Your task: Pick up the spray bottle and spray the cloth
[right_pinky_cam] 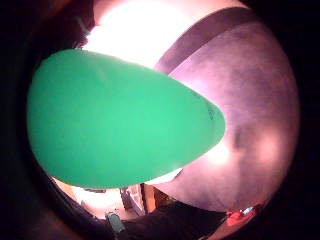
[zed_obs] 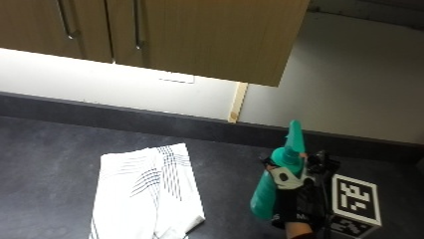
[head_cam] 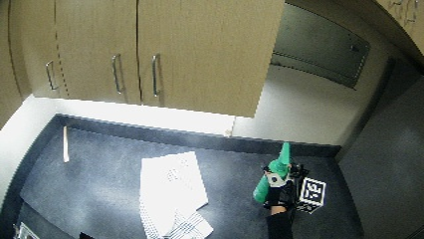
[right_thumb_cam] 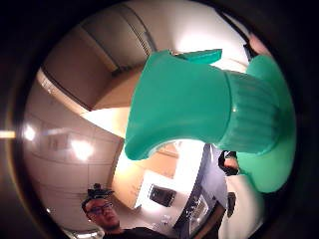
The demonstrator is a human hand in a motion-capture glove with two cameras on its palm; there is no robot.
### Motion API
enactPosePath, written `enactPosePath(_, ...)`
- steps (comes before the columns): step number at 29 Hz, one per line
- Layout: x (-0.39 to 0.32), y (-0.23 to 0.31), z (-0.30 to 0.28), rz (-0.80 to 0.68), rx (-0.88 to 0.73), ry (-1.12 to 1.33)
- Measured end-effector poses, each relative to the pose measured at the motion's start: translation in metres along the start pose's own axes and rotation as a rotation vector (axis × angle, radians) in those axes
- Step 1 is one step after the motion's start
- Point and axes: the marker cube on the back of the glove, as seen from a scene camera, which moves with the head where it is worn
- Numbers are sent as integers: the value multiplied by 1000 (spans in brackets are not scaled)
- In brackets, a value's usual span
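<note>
While the gloved right hand (zed_obs: 289, 206) curls around it, one green spray bottle (zed_obs: 273, 186) tilts; one white striped cloth (zed_obs: 149, 191) lies left.

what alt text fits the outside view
A gloved right hand holds a green spray bottle upright above a dark countertop, beside a white striped cloth lying flat. Wooden cabinets hang above.

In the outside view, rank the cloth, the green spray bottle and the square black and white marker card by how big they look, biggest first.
1. The cloth, spread flat on the dark counter.
2. The spray bottle, which the right hand holds.
3. The marker card, beside the hand.

The bottle is raised nearer the camera, so its lead over the card is unsure.
</note>
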Motion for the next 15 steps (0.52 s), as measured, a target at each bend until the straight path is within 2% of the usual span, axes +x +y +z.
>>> enactPosePath(8, -12, 25, 77, -3, -226, -78)
enactPosePath(15, -11, 26, 107, -42, -345, -64)
